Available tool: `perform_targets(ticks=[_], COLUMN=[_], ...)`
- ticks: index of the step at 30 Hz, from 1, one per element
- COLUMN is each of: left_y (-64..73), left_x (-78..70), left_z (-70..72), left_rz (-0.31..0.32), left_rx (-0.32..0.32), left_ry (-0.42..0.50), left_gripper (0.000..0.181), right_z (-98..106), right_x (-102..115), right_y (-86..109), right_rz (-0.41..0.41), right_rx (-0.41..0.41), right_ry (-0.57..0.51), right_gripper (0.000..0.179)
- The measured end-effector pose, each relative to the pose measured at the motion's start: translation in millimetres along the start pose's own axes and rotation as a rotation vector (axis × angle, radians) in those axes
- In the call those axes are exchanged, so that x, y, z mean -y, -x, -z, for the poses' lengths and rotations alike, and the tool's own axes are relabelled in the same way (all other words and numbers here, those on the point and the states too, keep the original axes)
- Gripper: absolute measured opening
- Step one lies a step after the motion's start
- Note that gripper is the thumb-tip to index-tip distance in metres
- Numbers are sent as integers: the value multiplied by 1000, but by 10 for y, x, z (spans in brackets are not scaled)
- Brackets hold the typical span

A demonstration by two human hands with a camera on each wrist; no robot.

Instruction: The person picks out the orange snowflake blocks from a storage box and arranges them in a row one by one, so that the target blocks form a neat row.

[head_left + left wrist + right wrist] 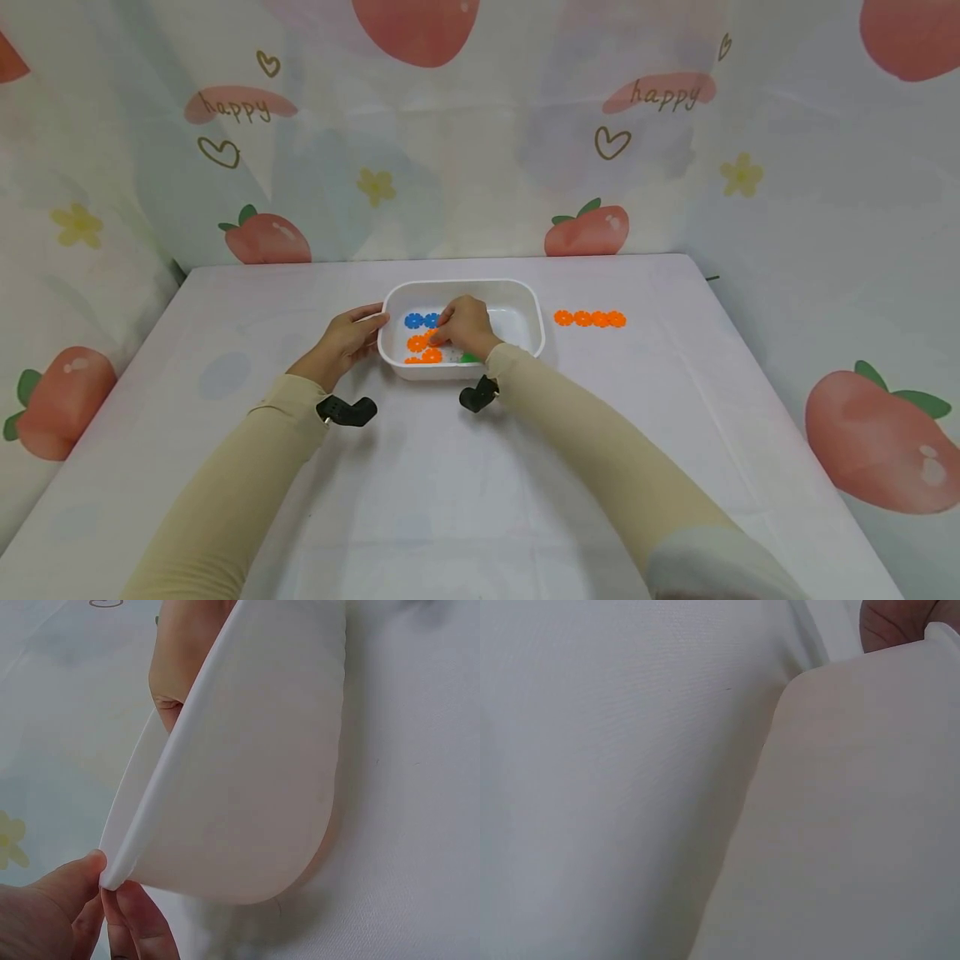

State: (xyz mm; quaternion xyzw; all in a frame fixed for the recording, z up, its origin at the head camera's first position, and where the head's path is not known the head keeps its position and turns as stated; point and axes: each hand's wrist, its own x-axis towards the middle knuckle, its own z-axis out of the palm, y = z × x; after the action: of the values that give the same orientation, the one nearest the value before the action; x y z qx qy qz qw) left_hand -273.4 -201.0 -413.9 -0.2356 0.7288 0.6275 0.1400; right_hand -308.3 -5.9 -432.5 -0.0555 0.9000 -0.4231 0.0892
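My left hand [347,343] grips the left end of a white plastic tray [534,321], thumb on the rim and fingers beneath it. In the left wrist view the same hand [82,911] pinches the tray's corner [225,787]. Inside the tray, my right hand [467,323] is bent down with thumb and fingertips pinching an orange flower-shaped disc [432,337], partly hidden by them. Blue discs [414,321] lie behind, more orange discs [417,342] to the left and in front. A green piece [468,357] shows under the right wrist. The right wrist view shows mainly the tray's outer wall [847,787].
On the white-covered table [450,500], a row of several orange discs [591,318] lies right of the tray. A patterned cloth backdrop [480,150] rises behind the table. Black wrist camera mounts [348,411] jut from both sleeves near the tray's front.
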Motion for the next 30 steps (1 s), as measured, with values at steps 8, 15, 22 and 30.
perform_targets(ticks=[8, 15, 22, 30], left_y=[0, -15, -18, -8], left_x=[-8, 9, 19, 15], left_z=[-6, -3, -9, -10], left_rz=[-4, -6, -5, 1], left_rx=[-6, -4, -14, -22], left_ry=[5, 4, 0, -2], left_gripper=[49, 50, 49, 49], right_z=[21, 38, 106, 159], right_x=[-32, -105, -126, -118], right_y=[-26, -78, -61, -22], right_rz=[-7, -2, -15, -11], right_rx=[31, 73, 125, 143], right_ry=[-22, -52, -115, -124], right_gripper=[21, 21, 22, 21])
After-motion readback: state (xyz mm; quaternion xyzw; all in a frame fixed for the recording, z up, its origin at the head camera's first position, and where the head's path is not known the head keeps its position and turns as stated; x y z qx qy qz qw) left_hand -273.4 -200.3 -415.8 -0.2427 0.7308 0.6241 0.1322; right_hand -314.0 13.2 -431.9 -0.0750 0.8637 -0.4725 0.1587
